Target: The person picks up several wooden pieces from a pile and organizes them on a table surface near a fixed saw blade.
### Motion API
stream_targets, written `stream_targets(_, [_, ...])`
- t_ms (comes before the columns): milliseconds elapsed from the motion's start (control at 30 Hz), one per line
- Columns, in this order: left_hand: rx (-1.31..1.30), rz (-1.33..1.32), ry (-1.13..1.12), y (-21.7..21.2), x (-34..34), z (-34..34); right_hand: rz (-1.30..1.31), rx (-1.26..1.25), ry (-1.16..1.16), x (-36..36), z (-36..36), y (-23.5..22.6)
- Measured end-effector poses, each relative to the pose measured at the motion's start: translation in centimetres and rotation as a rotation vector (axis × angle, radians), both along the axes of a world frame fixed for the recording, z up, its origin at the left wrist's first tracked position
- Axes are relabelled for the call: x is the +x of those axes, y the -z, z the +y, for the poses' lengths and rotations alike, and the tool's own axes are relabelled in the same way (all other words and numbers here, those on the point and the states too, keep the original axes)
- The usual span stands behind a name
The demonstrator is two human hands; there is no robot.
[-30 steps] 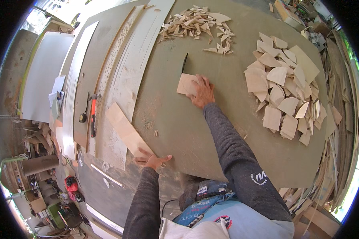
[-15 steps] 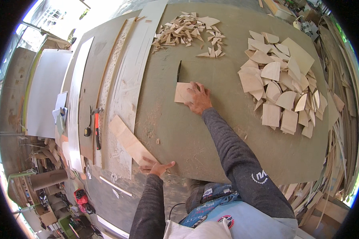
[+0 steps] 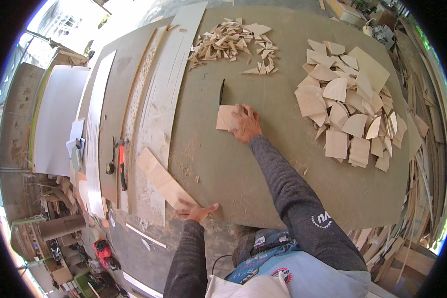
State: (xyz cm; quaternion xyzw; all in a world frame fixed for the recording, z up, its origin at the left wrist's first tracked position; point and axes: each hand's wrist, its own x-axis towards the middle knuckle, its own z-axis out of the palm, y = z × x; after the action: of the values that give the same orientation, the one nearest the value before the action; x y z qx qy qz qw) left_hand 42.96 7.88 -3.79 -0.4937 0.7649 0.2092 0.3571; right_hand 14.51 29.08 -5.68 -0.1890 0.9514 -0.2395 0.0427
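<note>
My right hand presses flat on a small square piece of thin plywood lying on the green-grey table top. Just above the piece a thin dark saw blade stands out of the table. At the table's near edge my left hand rests with fingers spread, touching the near end of a long plywood strip that lies slanted to the left.
A heap of cut plywood pieces covers the right of the table. Small triangular offcuts lie at the far side. Long white boards run along the left, with an orange-handled tool beside them. Stacked sheets stand at the right.
My right hand with the square piece sits slightly lower, farther from the blade. My left hand stays at the strip's near end.
</note>
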Motion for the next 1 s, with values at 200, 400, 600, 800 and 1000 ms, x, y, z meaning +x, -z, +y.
stream_targets(200, [0.029,0.005,-0.003,-0.5,-0.3,0.2,0.039,-0.016,-0.02,0.1,0.3,1.2])
stream_targets(400, [0.062,0.01,-0.024,-1.5,-0.8,0.6,0.034,-0.028,-0.015,0.2,0.0,1.3])
stream_targets(600, [0.026,0.002,-0.013,-0.6,-0.2,0.2,0.039,-0.048,-0.001,0.2,-0.3,0.8])
stream_targets(800, [0.034,-0.031,0.001,-1.1,-0.7,0.4,0.064,-0.043,-0.01,0.0,-0.2,1.7])
stream_targets(1000, [0.058,-0.041,-0.015,-2.2,-1.2,0.8,0.027,-0.038,0.02,-0.1,-0.6,1.1])
